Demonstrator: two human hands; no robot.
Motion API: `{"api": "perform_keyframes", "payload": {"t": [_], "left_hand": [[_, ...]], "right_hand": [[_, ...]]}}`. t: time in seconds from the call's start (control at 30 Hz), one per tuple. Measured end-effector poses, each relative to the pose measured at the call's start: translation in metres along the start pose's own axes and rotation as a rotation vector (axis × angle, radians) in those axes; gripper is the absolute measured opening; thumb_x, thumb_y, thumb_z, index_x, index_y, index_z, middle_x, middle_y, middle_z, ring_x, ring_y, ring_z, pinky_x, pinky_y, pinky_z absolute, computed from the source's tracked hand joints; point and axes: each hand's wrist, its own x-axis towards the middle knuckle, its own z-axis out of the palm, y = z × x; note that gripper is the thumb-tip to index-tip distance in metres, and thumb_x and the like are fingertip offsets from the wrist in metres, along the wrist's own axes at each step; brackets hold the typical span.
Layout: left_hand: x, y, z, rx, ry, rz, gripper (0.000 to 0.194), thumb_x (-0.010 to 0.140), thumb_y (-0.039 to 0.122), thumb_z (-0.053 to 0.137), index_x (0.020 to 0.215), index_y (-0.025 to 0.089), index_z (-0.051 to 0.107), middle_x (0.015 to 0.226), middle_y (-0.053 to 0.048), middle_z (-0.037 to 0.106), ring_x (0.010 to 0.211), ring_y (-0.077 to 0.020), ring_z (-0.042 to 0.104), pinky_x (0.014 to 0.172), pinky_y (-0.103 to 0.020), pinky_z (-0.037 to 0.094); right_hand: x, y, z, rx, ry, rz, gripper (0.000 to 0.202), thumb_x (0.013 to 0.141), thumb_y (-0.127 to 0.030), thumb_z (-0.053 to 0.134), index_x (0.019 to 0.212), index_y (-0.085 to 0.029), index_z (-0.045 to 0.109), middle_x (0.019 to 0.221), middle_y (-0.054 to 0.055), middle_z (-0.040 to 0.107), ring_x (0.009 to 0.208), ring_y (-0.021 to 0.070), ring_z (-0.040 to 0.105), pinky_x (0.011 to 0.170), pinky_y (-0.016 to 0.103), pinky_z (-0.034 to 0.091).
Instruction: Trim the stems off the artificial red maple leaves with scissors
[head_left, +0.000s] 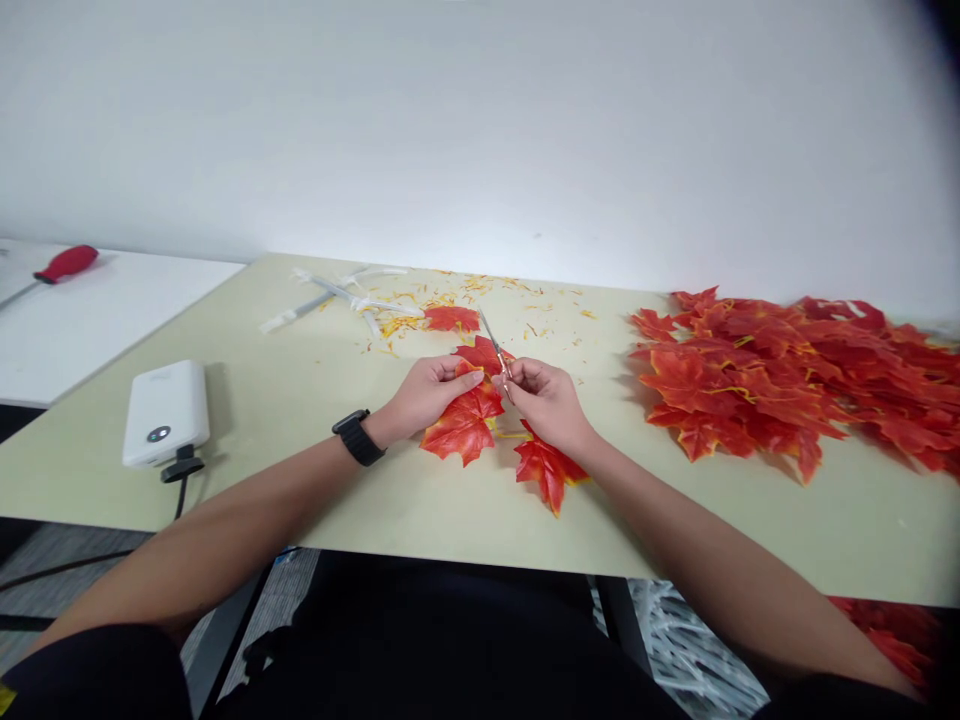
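Observation:
In the middle of the table, my left hand (435, 390) pinches a red-orange artificial maple leaf (463, 422) between thumb and fingers. My right hand (546, 397) is closed around a small pair of scissors (494, 343), its blades pointing up and away beside the leaf. Another maple leaf (551, 468), joined by a thin yellow stem, hangs below my right hand, partly covered by it. Just beyond my hands lies a loose red leaf piece (451, 318) among yellow and orange trimmings (401, 325).
A large pile of red maple leaves (742, 370) covers the table's right side. White plastic strips (337, 295) lie crossed at the back left. A white power bank (166, 412) with a black cable stands at left. A red-handled screwdriver (67, 264) rests on the adjoining white table.

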Motion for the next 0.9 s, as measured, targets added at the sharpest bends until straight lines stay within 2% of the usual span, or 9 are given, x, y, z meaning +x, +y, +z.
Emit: {"api": "perform_keyframes", "payload": {"t": [0.1, 0.27, 0.4, 0.57, 0.9], "left_hand": [[0.002, -0.002, -0.001, -0.005, 0.075, 0.009, 0.034, 0.086, 0.051, 0.076, 0.085, 0.017, 0.072, 0.085, -0.004, 0.074, 0.071, -0.0158, 0.064, 0.067, -0.029, 0.05], [0.009, -0.011, -0.007, 0.018, 0.172, 0.019, 0.037, 0.085, 0.053, 0.074, 0.085, 0.016, 0.071, 0.082, -0.005, 0.072, 0.069, -0.0163, 0.062, 0.067, -0.031, 0.049], [0.011, -0.013, -0.01, 0.025, 0.196, 0.04, 0.035, 0.086, 0.052, 0.072, 0.085, 0.017, 0.069, 0.078, -0.003, 0.07, 0.067, -0.0153, 0.06, 0.067, -0.03, 0.049], [0.008, -0.006, -0.007, 0.093, 0.208, 0.103, 0.029, 0.09, 0.046, 0.067, 0.089, 0.017, 0.071, 0.087, -0.005, 0.074, 0.075, -0.0165, 0.063, 0.072, -0.03, 0.049], [0.008, -0.002, -0.005, 0.127, 0.219, 0.147, 0.024, 0.094, 0.038, 0.062, 0.088, 0.017, 0.07, 0.088, -0.005, 0.075, 0.077, -0.0163, 0.065, 0.076, -0.029, 0.051]], "right_hand": [[-0.001, -0.004, -0.001, -0.033, 0.046, -0.033, 0.027, 0.086, -0.038, 0.067, 0.077, -0.021, 0.049, 0.072, -0.001, 0.053, 0.065, 0.0119, 0.046, 0.061, 0.027, 0.04], [-0.004, -0.01, -0.004, -0.231, -0.076, -0.009, 0.021, 0.087, -0.034, 0.065, 0.077, -0.02, 0.051, 0.07, -0.001, 0.057, 0.061, 0.0115, 0.045, 0.058, 0.027, 0.037], [-0.003, -0.008, -0.006, -0.319, -0.136, 0.016, 0.026, 0.088, -0.037, 0.064, 0.076, -0.02, 0.049, 0.067, -0.002, 0.055, 0.06, 0.0112, 0.044, 0.057, 0.026, 0.033], [0.0, -0.004, -0.008, -0.371, -0.157, 0.021, 0.028, 0.089, -0.04, 0.061, 0.074, -0.02, 0.047, 0.067, -0.002, 0.054, 0.061, 0.0116, 0.043, 0.058, 0.026, 0.032], [0.0, 0.0, -0.009, -0.359, -0.18, 0.038, 0.028, 0.088, -0.04, 0.06, 0.073, -0.02, 0.046, 0.064, -0.003, 0.051, 0.06, 0.0113, 0.041, 0.057, 0.025, 0.031]]}}
